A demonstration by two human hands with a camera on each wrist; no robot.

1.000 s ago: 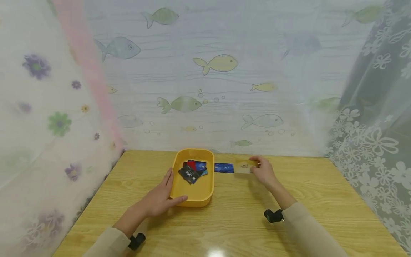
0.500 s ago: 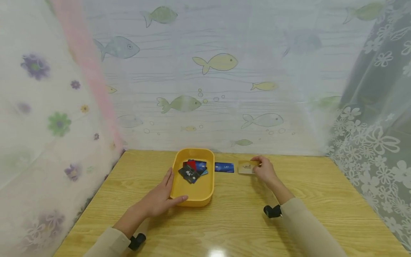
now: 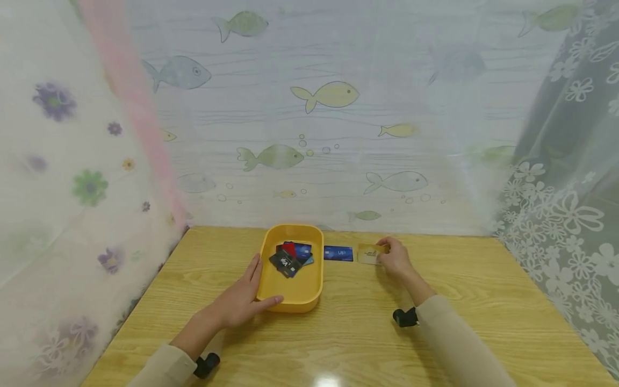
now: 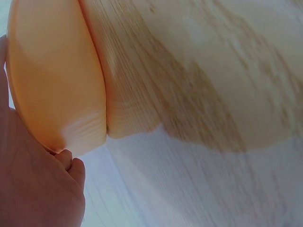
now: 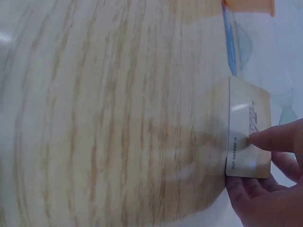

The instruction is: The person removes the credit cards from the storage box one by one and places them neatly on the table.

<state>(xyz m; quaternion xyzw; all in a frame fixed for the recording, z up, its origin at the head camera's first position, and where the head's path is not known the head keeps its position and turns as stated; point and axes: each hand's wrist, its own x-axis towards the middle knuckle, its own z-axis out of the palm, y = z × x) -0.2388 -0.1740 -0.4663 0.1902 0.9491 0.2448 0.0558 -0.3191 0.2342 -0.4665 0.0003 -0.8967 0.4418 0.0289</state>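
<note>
The left hand [image 3: 239,301] grips the near-left corner of a yellow, round-cornered plastic tray [image 3: 295,287], fingers along its side and thumb over the rim, presumably to stop it sliding. Inside lies a fanned heap of black, red and blue plastic cards [image 3: 286,262]. Just right of the tray, a flat blue VIP card [image 3: 338,253] rests on the wood-grained surface [image 3: 338,336]. Beyond it, the right hand [image 3: 397,260] pinches a pale gold card [image 3: 367,255] by its right end, probably for easy turning. Only the right-wrist view reveals this card's printed number [image 5: 234,153]; only the head view shows the heap.
</note>
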